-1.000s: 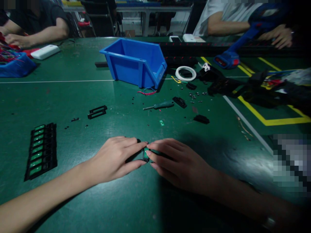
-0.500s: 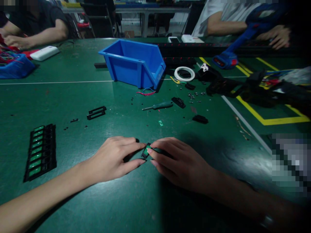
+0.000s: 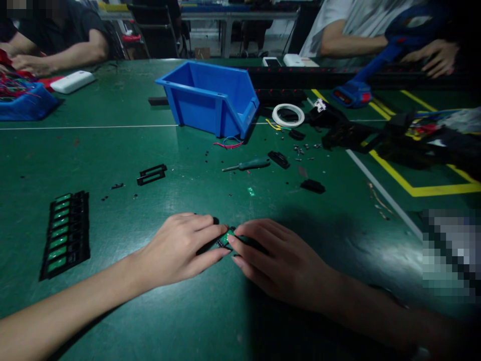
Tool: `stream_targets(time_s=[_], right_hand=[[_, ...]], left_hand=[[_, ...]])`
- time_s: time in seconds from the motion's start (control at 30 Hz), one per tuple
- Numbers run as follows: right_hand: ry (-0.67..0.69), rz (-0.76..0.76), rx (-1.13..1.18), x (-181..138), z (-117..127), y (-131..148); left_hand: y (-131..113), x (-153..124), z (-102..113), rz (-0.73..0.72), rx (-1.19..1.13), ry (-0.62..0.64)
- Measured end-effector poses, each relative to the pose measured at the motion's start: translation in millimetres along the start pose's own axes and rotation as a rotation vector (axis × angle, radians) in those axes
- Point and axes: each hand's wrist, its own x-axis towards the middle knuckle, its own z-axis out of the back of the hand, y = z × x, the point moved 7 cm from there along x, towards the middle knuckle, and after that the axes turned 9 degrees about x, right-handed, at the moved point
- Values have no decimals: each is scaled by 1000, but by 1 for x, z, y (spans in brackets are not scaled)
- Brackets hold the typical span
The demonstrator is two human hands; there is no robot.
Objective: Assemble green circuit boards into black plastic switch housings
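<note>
My left hand and my right hand meet fingertip to fingertip low on the green table. Between them they pinch a small black part with a green board inside, tilted against the table. Most of the part is hidden under the fingers. To the far left lies a black row of the same kind of parts with green boards.
A blue bin stands ahead, with a green-handled screwdriver, a black frame, loose black pieces, small screws and a tape roll nearby. Other people's arms rest at the far left and far right.
The small part has been turned between my fingertips, from upright to tilted and lower. Both hands stay in nearly the same place.
</note>
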Motion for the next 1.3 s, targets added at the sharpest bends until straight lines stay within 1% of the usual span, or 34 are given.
stream_targets(time_s=[0.2, 0.4, 0.73, 0.87, 1.3], right_hand=[[1, 19, 11, 2, 0, 5], [6, 23, 46, 1, -1, 5], [1, 36, 102, 1, 0, 2], [19, 20, 120, 1, -2, 0], [25, 29, 133, -2, -1, -2]], left_hand=[[-2, 0, 2, -41, -19, -18], [-3, 1, 3, -50, -46, -1], [-1, 5, 5, -5, -191, 94], [2, 7, 4, 24, -238, 118], [6, 6, 6, 36, -356, 97]])
